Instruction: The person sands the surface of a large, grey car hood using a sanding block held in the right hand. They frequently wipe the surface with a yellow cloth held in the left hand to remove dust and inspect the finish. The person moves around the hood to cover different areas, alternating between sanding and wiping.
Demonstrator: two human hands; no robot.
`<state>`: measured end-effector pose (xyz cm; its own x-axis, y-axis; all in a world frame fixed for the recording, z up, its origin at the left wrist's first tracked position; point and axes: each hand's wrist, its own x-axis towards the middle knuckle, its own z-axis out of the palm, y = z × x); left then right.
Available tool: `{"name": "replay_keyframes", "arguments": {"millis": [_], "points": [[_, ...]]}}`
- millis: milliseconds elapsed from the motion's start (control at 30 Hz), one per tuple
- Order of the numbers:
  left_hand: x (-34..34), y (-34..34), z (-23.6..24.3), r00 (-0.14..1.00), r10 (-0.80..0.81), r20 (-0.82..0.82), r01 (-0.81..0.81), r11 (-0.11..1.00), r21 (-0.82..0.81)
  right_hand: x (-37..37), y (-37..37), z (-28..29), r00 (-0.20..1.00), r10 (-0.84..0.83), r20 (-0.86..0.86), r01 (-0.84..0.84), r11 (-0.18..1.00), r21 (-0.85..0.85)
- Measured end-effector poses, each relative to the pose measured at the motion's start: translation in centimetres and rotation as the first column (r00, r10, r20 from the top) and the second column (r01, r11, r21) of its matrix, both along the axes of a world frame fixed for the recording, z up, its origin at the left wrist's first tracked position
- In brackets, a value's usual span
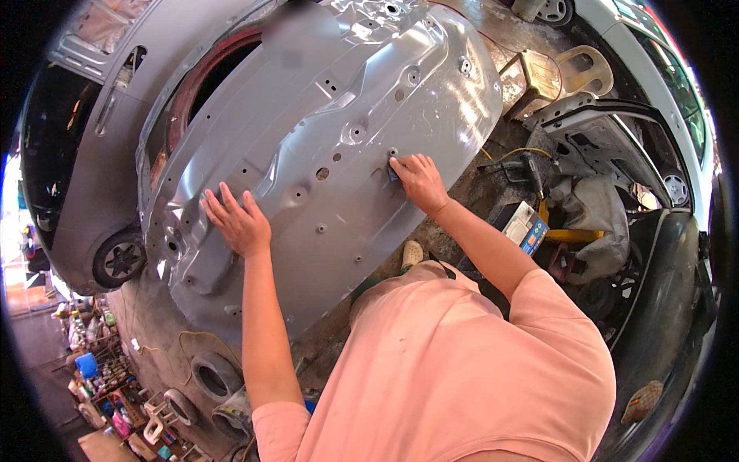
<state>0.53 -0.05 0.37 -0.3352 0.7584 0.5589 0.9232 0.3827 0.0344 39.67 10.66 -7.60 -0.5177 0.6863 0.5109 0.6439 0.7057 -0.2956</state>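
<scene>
A large grey sheet-metal car panel (277,285) with holes, studs and stamped ridges fills the middle. My left hand (237,218) lies on its left part, fingers spread and empty. My right hand (418,179) is on the panel right of centre, fingers curled beside a small stud (392,152); they close round something small and dark that I cannot make out.
A grey car body (104,181) stands left, a white car (681,100) right. A plastic chair (527,81), loose door (608,135), cables, boxed item (523,231) and yellow stand (577,235) crowd the right. Tyres (215,376) and cluttered supplies (104,393) lie lower left.
</scene>
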Motion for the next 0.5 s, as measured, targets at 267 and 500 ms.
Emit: {"name": "replay_keyframes", "arguments": {"millis": [267, 500], "points": [[0.1, 0.0, 0.2, 0.999, 0.002, -0.043, -0.002, 1.000, 0.013, -1.2, 1.1, 1.1, 0.998, 0.059, -0.006, -0.059, 0.998, 0.016], [0.3, -0.1, 0.2, 1.000, 0.011, 0.000, -0.011, 1.000, -0.003, 4.2, 3.4, -0.3, 1.000, -0.003, 0.021, 0.004, 1.000, -0.018]]}}
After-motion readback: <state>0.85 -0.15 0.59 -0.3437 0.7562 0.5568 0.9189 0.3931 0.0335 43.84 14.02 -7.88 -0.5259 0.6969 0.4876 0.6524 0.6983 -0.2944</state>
